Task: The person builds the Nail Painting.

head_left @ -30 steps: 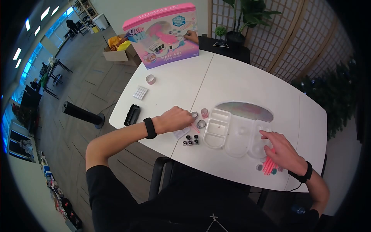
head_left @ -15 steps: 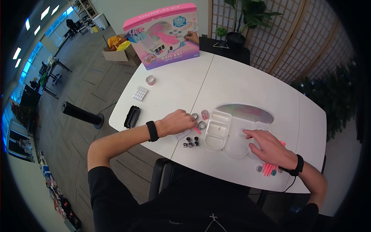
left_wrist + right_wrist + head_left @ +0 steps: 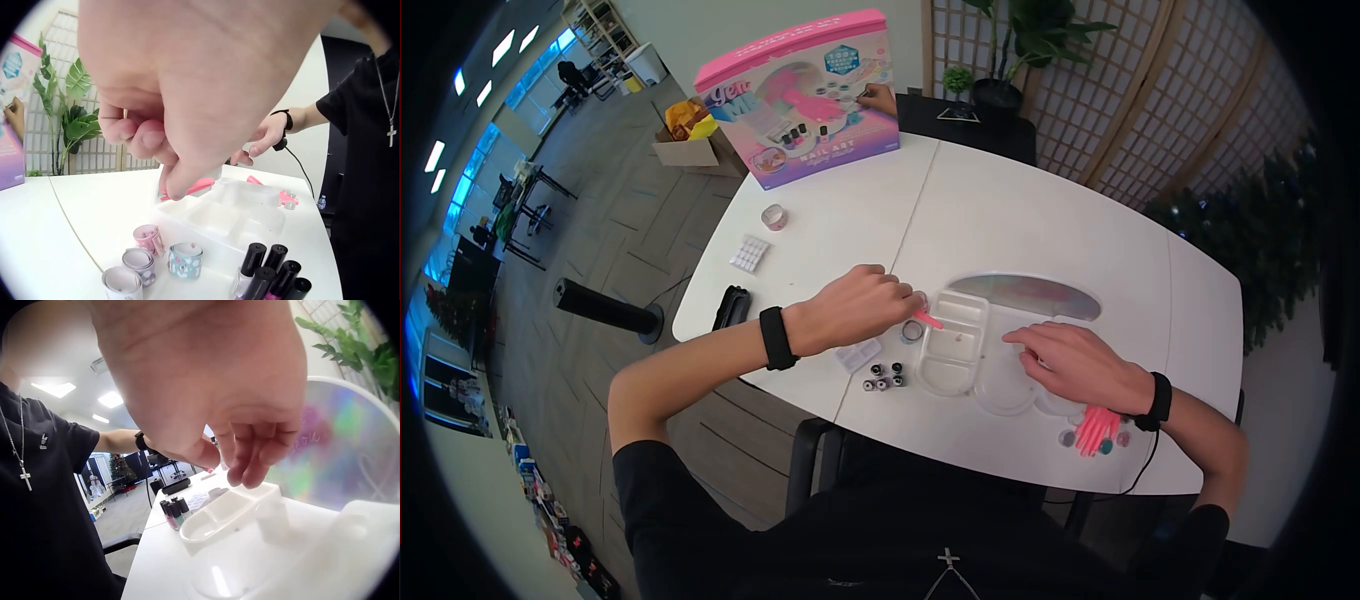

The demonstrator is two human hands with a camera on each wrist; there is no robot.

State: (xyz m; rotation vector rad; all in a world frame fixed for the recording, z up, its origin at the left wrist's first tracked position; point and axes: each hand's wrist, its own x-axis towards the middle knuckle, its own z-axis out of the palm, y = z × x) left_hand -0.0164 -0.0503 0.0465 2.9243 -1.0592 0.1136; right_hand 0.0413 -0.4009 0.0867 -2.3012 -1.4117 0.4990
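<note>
My left hand (image 3: 855,308) pinches a slim pink plastic tool (image 3: 201,185) between thumb and fingers, at the left edge of a white compartment tray (image 3: 924,368). Small patterned rolls (image 3: 185,260) stand below this hand, with several black-capped nail polish bottles (image 3: 265,275) beside them. Over the middle of the white tray set hovers my right hand (image 3: 1080,362), its fingers relaxed and holding nothing. Behind the tray rises a rounded iridescent panel (image 3: 1040,297). A pink plastic hand (image 3: 1097,432) lies near the right wrist, with small round pots (image 3: 1106,447) around it.
The pink and purple nail art box (image 3: 810,120) stands at the table's back left. Along the left side are a roll (image 3: 774,217), a white pad of small squares (image 3: 750,254) and a black case (image 3: 731,307). A clear sectioned holder (image 3: 859,355) lies by the bottles.
My left hand has moved right with the pink tool, up to the tray's edge. The right hand has shifted left from the tray's right end to over its middle.
</note>
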